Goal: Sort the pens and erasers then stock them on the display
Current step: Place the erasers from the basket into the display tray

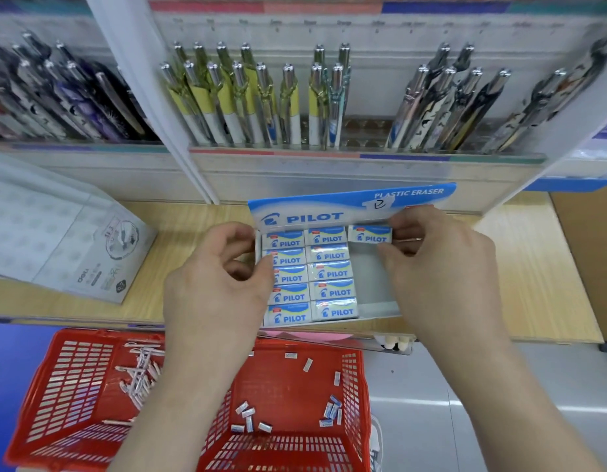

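While the right hand (441, 267) pinches one Pilot eraser (370, 234) in its grip at the top of the eraser box's (377, 277) third column, the left hand (213, 284) curls over the box's left wall; what its grip holds I cannot tell. Forearms (179, 403) hide part of the red basket (73, 379) of loose erasers (247, 415)

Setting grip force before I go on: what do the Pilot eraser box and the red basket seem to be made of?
Eraser box: probably thin card, with a matt grey inside and a glossy printed flap that stands folded up. Red basket: moulded plastic, judging by its slotted lattice walls and slight sheen.
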Motion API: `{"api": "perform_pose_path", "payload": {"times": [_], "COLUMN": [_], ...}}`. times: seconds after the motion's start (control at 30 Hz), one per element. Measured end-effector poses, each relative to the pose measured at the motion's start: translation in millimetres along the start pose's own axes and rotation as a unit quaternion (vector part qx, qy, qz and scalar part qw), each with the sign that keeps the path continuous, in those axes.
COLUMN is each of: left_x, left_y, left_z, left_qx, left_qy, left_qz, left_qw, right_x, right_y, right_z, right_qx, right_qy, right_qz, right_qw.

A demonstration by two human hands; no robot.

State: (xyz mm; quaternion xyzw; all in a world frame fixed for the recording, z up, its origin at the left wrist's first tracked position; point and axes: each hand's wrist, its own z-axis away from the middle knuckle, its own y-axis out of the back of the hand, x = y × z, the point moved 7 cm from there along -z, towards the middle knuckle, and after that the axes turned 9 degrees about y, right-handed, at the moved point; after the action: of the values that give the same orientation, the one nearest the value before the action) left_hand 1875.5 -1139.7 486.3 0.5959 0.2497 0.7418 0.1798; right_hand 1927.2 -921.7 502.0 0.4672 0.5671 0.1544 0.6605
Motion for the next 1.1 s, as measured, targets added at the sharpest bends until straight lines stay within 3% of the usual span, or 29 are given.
{"api": "perform_pose_path", "payload": {"times": [0.3,0.47,0.63,0.73,0.87,1.0,1.1], "left_x": [1,2,-14,-30,-65,-140,-217], "left_y": [-1,0,23,43,51,39,28], "left_z": [-3,-2,8,30,60,75,84], "left_qx": [-0.023,-0.024,0.018,0.033,0.019,-0.018,-0.059], "left_qy": [0.007,-0.014,-0.006,-0.003,0.003,0.065,0.128], "left_qz": [0.031,0.032,0.073,0.105,0.114,0.061,-0.004], "left_qw": [0.999,0.999,0.997,0.994,0.993,0.996,0.990], "right_x": [-2,-9,-26,-48,-59,-32,15], "right_y": [-1,4,26,23,-13,-84,-149], "right_z": [-1,1,20,45,84,122,152], "right_qx": [0.025,-0.005,0.047,-0.001,-0.106,-0.218,-0.277], "right_qy": [0.000,0.055,0.135,0.214,0.272,0.264,0.194], "right_qz": [0.023,0.051,-0.022,-0.113,-0.151,-0.109,-0.048], "right_qw": [0.999,0.997,0.990,0.970,0.944,0.933,0.940]}}
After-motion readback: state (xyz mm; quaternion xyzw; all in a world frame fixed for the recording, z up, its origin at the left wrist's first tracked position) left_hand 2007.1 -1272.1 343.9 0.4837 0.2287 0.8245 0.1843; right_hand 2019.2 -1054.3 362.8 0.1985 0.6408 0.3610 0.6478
